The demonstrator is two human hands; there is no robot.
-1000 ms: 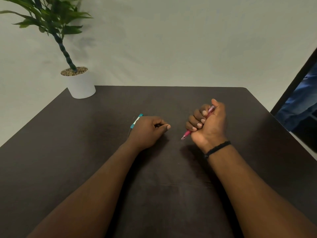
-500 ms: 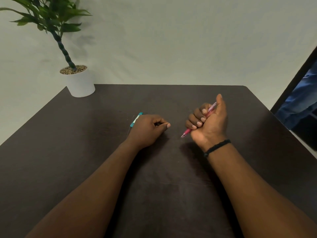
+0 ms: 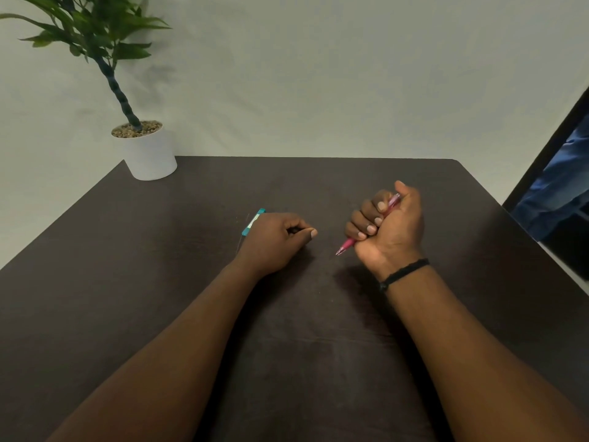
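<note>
Dark brown table [image 3: 159, 282] fills most of my feed, with a pale wall [image 3: 318, 74] behind it and a white plant pot [image 3: 149, 157] on the far left corner. I take that pot as my marker.

My left hand [image 3: 274, 240] rests on the tabletop, nearer to me than the pot and to its right. Its fingers are curled down over a teal pen [image 3: 253, 222]. Only the pen's far end shows, poking out past the back of the hand on the pot's side and lying on the wood.

My right hand [image 3: 389, 228] is further right again, well apart from the pot. It is closed in a fist around a pink pen [image 3: 345, 246], thumb up by the top end. The tip slants down from the fist towards the left hand, just above the table. A black bracelet [image 3: 403, 273] circles that wrist.
</note>
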